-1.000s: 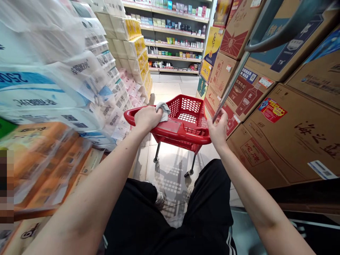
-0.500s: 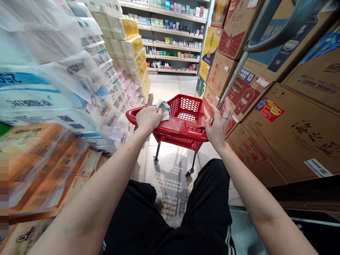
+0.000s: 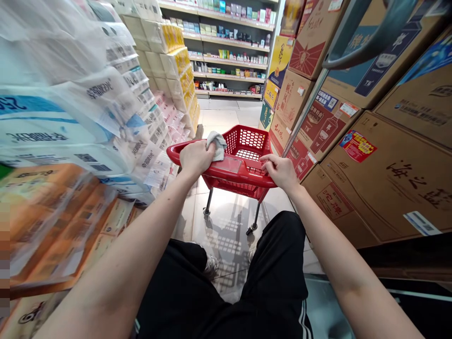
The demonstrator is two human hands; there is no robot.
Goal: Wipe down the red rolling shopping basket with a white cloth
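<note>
A red plastic shopping cart (image 3: 247, 141) on small wheels stands in a narrow shop aisle in front of me. My left hand (image 3: 195, 157) is closed on its near rim at the left and also holds a grey-white cloth (image 3: 216, 143) against the rim. My right hand (image 3: 278, 172) rests on the right end of the same rim, fingers curled over it. A metal pole (image 3: 303, 110) leans against the cartons just right of the cart, free of my hand.
Wrapped packs of tissue paper (image 3: 88, 117) are stacked high on the left. Stacked cardboard cartons (image 3: 381, 160) wall the right side. Stocked shelves (image 3: 233, 52) cross the far end of the tiled aisle (image 3: 226, 117). My legs in black trousers fill the foreground.
My right hand let go of the metal pole and came down onto the right end of the cart's rim. My left hand stayed on the rim with the cloth.
</note>
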